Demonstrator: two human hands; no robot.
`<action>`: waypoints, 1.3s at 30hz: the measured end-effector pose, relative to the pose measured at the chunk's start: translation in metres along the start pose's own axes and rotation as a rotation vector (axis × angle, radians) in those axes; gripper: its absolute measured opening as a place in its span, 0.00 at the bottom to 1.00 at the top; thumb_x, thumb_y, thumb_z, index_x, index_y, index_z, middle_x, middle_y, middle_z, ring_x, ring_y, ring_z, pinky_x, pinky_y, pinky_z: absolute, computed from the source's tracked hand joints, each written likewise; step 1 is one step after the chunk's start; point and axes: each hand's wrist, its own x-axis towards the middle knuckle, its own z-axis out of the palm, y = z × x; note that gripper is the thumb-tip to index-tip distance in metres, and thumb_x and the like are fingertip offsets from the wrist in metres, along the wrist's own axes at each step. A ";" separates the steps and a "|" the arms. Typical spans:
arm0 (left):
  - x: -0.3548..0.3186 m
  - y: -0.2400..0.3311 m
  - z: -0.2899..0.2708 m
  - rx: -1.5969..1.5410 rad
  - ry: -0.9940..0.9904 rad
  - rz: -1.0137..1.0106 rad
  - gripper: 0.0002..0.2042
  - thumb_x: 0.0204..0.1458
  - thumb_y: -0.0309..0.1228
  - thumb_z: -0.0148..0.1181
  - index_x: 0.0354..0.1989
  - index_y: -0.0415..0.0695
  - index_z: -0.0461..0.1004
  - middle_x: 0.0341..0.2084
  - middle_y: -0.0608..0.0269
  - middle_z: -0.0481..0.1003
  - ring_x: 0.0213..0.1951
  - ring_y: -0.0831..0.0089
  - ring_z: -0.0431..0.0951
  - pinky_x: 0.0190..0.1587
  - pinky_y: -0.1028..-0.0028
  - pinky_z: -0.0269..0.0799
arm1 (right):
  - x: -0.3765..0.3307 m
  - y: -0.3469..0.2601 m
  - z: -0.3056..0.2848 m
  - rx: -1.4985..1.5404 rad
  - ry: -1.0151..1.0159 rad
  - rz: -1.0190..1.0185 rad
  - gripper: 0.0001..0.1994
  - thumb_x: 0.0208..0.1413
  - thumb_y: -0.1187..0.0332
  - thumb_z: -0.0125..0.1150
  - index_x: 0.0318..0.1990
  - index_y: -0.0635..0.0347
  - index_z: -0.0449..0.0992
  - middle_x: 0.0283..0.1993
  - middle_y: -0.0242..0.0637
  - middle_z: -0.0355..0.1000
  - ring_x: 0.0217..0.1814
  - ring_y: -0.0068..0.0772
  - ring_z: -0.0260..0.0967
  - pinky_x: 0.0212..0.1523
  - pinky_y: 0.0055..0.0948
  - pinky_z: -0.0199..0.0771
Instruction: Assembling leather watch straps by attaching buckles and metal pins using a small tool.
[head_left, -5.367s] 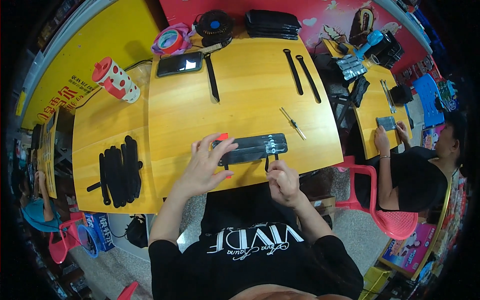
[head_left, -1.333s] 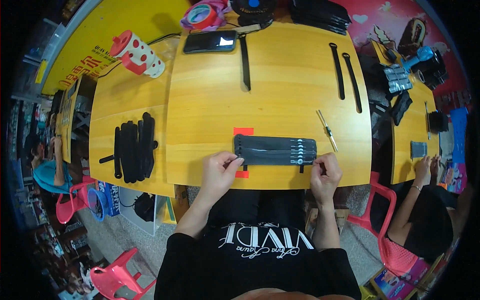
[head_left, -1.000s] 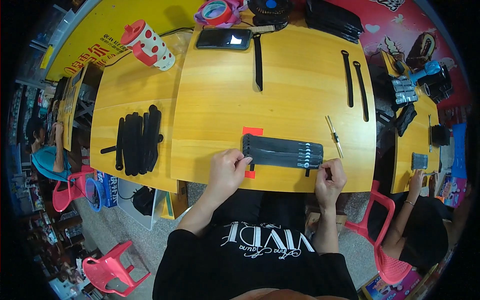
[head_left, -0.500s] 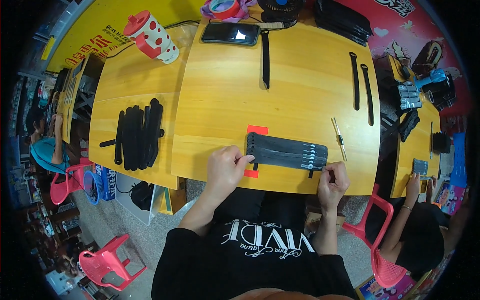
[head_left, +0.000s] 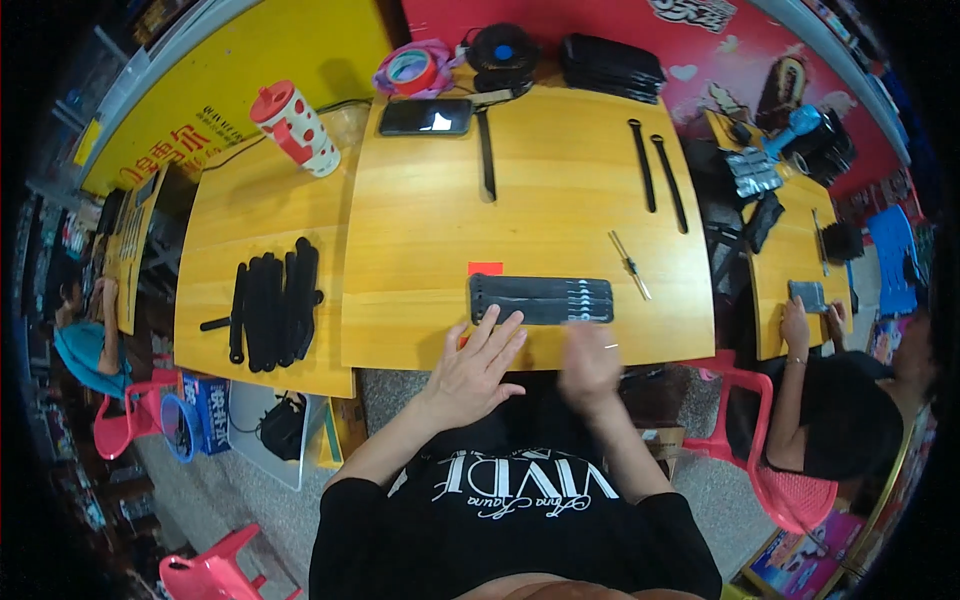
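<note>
A flat set of black straps (head_left: 530, 300), side by side with pale marks near its right end, lies near the front edge of the yellow table (head_left: 420, 240). Its left end rests by a red tape mark (head_left: 486, 268). My left hand (head_left: 475, 368) is spread, with its fingertips at the set's near edge. Just below the marked end is my right hand (head_left: 590, 368), blurred by motion; a small pale streak shows beside it, and whether it holds anything is unclear. To the right lies a slim pen-like tool (head_left: 630, 266).
Single black straps (head_left: 642, 165) lie at the back right, another (head_left: 487, 155) near a phone (head_left: 425, 117). More straps (head_left: 270, 310) are piled on the left table beyond a spotted cup (head_left: 297, 130). A fan (head_left: 502, 55) stands behind. Co-workers sit at both sides.
My left hand has let go of the set's left end and spread its fingers. My right hand has left the right corner and moved leftward. The view has shifted.
</note>
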 end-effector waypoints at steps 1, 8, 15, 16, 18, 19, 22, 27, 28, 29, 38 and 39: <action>-0.004 0.000 0.005 0.055 -0.021 -0.008 0.42 0.44 0.49 0.68 0.65 0.39 0.61 0.70 0.51 0.53 0.72 0.53 0.50 0.63 0.47 0.50 | 0.006 -0.027 0.003 0.048 -0.111 -0.032 0.20 0.49 0.71 0.61 0.50 0.70 0.74 0.47 0.50 0.75 0.45 0.47 0.75 0.41 0.41 0.70; -0.008 -0.013 0.005 0.187 -0.134 -0.171 0.49 0.45 0.63 0.59 0.68 0.36 0.56 0.72 0.50 0.46 0.73 0.53 0.45 0.64 0.42 0.49 | 0.016 -0.043 0.000 -0.173 -0.437 0.062 0.35 0.50 0.48 0.63 0.62 0.62 0.68 0.70 0.43 0.59 0.72 0.45 0.54 0.57 0.50 0.60; -0.003 -0.014 0.000 0.244 -0.152 -0.147 0.49 0.46 0.63 0.57 0.68 0.36 0.55 0.73 0.52 0.45 0.73 0.52 0.44 0.65 0.43 0.46 | 0.002 0.003 -0.033 -0.373 -0.535 0.243 0.38 0.50 0.44 0.63 0.64 0.60 0.66 0.73 0.39 0.55 0.74 0.46 0.51 0.59 0.58 0.55; -0.001 -0.012 -0.003 0.219 -0.152 -0.135 0.49 0.46 0.63 0.57 0.68 0.37 0.55 0.73 0.52 0.45 0.73 0.52 0.43 0.65 0.43 0.46 | 0.002 0.004 -0.034 -0.403 -0.528 0.245 0.38 0.50 0.44 0.63 0.64 0.60 0.66 0.73 0.39 0.54 0.74 0.46 0.50 0.59 0.58 0.55; 0.012 -0.007 -0.004 0.189 -0.154 -0.117 0.49 0.46 0.64 0.57 0.69 0.37 0.54 0.73 0.52 0.45 0.73 0.52 0.43 0.66 0.42 0.45 | 0.018 -0.011 -0.033 -0.375 -0.548 0.253 0.38 0.50 0.45 0.63 0.64 0.61 0.66 0.73 0.39 0.55 0.74 0.45 0.50 0.60 0.57 0.54; 0.025 -0.005 -0.005 0.159 -0.139 -0.031 0.49 0.46 0.64 0.57 0.69 0.37 0.54 0.73 0.52 0.45 0.73 0.52 0.43 0.66 0.42 0.44 | 0.026 -0.018 -0.029 -0.267 -0.517 0.193 0.38 0.51 0.45 0.62 0.64 0.61 0.66 0.72 0.40 0.55 0.74 0.45 0.50 0.61 0.56 0.54; 0.040 -0.012 0.000 0.149 -0.131 0.084 0.50 0.47 0.65 0.56 0.69 0.36 0.54 0.73 0.52 0.46 0.73 0.54 0.43 0.67 0.43 0.44 | 0.030 -0.021 -0.006 -0.175 -0.547 0.119 0.38 0.50 0.44 0.62 0.63 0.61 0.67 0.72 0.40 0.56 0.73 0.43 0.52 0.62 0.52 0.53; 0.039 -0.020 0.008 0.160 -0.201 0.044 0.49 0.48 0.65 0.54 0.68 0.33 0.55 0.72 0.51 0.47 0.73 0.55 0.43 0.67 0.44 0.43 | 0.032 -0.013 -0.007 -0.114 -0.539 0.074 0.33 0.52 0.49 0.62 0.60 0.62 0.69 0.69 0.40 0.60 0.71 0.43 0.55 0.59 0.49 0.56; 0.039 -0.019 0.008 0.181 -0.212 0.019 0.49 0.48 0.65 0.54 0.68 0.34 0.55 0.72 0.51 0.47 0.74 0.55 0.43 0.68 0.44 0.43 | 0.035 -0.010 -0.007 -0.081 -0.543 0.058 0.31 0.52 0.51 0.63 0.59 0.62 0.71 0.68 0.40 0.61 0.70 0.42 0.56 0.58 0.49 0.57; 0.039 -0.020 0.007 0.188 -0.207 0.031 0.49 0.48 0.65 0.54 0.68 0.34 0.55 0.72 0.51 0.47 0.74 0.55 0.43 0.68 0.44 0.43 | 0.040 -0.001 -0.008 0.011 -0.476 0.081 0.27 0.52 0.55 0.64 0.55 0.63 0.72 0.63 0.45 0.66 0.64 0.44 0.62 0.55 0.47 0.60; 0.005 -0.001 -0.015 0.039 0.225 0.157 0.27 0.46 0.39 0.68 0.52 0.37 0.73 0.60 0.51 0.68 0.64 0.50 0.62 0.58 0.52 0.56 | 0.125 0.162 0.010 -0.612 -0.325 0.365 0.10 0.47 0.73 0.62 0.38 0.63 0.76 0.38 0.47 0.75 0.44 0.45 0.74 0.42 0.40 0.71; 0.000 -0.001 -0.015 0.024 0.269 0.156 0.23 0.46 0.37 0.68 0.49 0.38 0.74 0.57 0.52 0.70 0.61 0.51 0.65 0.56 0.54 0.57 | 0.125 0.173 0.016 -0.599 -0.340 0.359 0.07 0.46 0.74 0.61 0.34 0.62 0.77 0.34 0.45 0.75 0.40 0.45 0.75 0.40 0.38 0.73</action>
